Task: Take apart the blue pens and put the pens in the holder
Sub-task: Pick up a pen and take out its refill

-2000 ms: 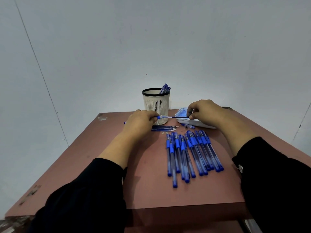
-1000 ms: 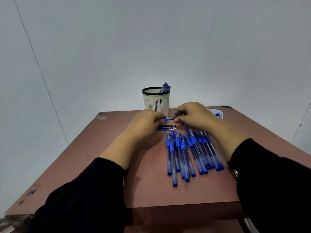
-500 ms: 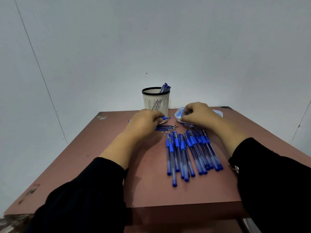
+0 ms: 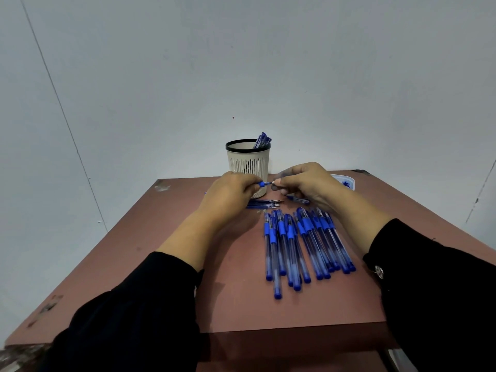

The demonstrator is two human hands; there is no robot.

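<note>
Left hand (image 4: 230, 190) is curled round a blue pen (image 4: 261, 184), grip end poking out toward the right. My right hand (image 4: 303, 181) pinches at that pen's tip with thumb and forefinger; can't tell what exactly sits between the fingertips, too small. Both hands meet just in front of the holder (image 4: 248, 167), which stands near the far edge of the table (image 4: 161, 264), mid-width, with a few blue pen ends (image 4: 262, 139) sticking out on its right side. Under the hands, a small bundle of thin refills (image 4: 264, 203) lies flat, and one short blue piece (image 4: 299, 200) lies just beside it to the right. Nearer me, right of centre, a row of whole blue pens (image 4: 303, 245) lies side by side, touching, caps toward the near edge. A white tray (image 4: 346, 181) peeks out behind my right hand at the far right corner. Black sleeves (image 4: 139, 304) cover both forearms.
</note>
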